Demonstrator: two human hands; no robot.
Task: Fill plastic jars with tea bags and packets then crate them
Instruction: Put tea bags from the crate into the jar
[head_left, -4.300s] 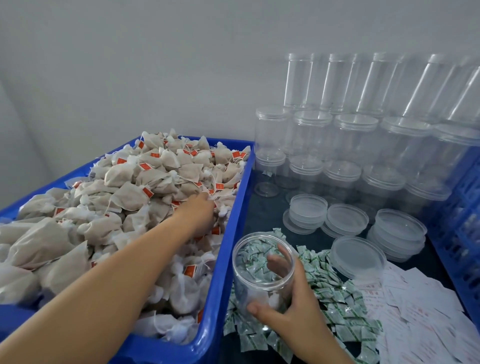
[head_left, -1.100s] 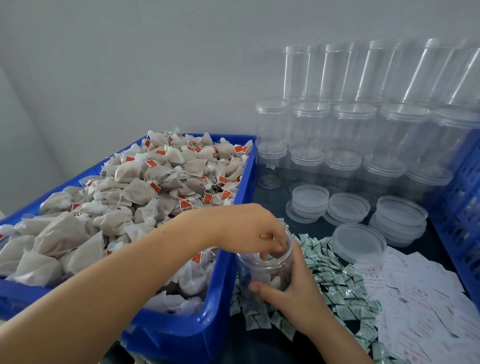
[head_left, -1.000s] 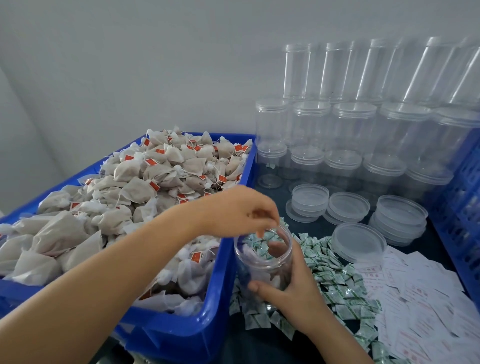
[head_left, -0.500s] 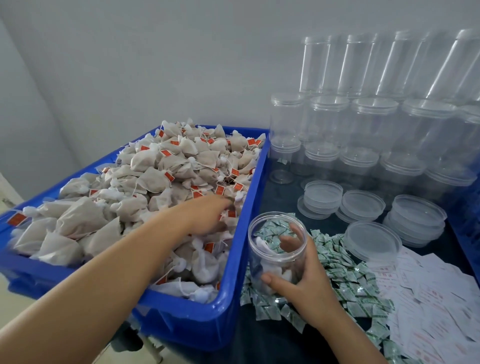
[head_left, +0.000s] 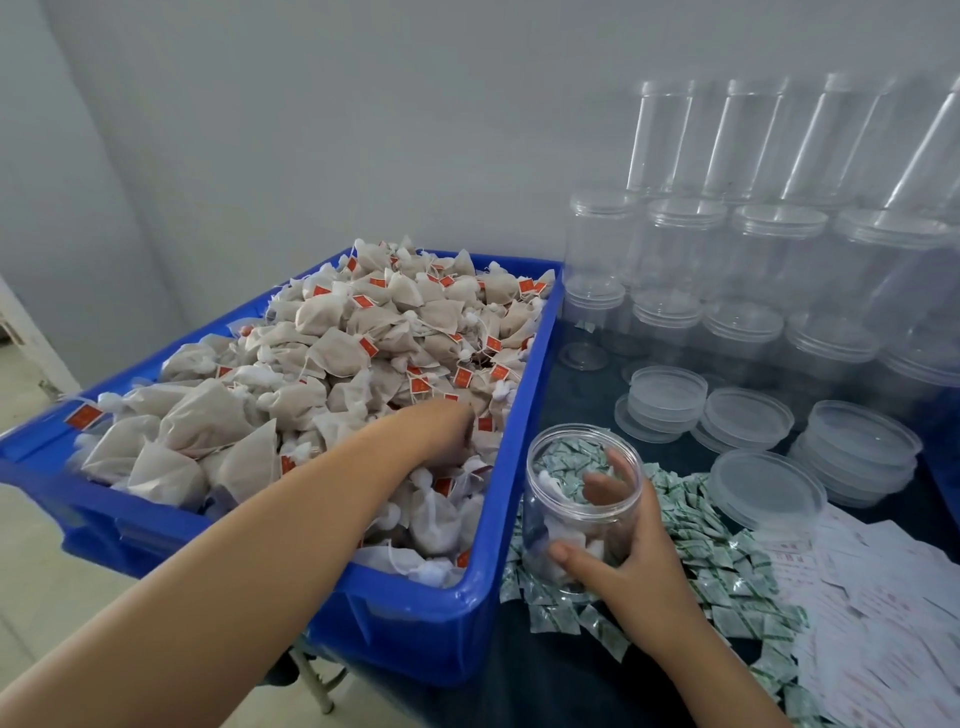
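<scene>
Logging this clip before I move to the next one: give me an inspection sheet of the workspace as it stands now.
Surface: dark table, mostly covered.
Job's things: open jar upright, a few white tea bags at its bottom; blue crate heaped with tea bags; green packets spread round the jar.
Clutter: loose lids in short stacks; empty jars stacked at the back; white slips at right.
Grips: left hand reaches into the tea bags, fingers buried, grip not visible; right hand holds the jar, thumb in front, fingers behind.
Cables: nothing seen.
Surroundings: plain grey wall; pale floor at left.
</scene>
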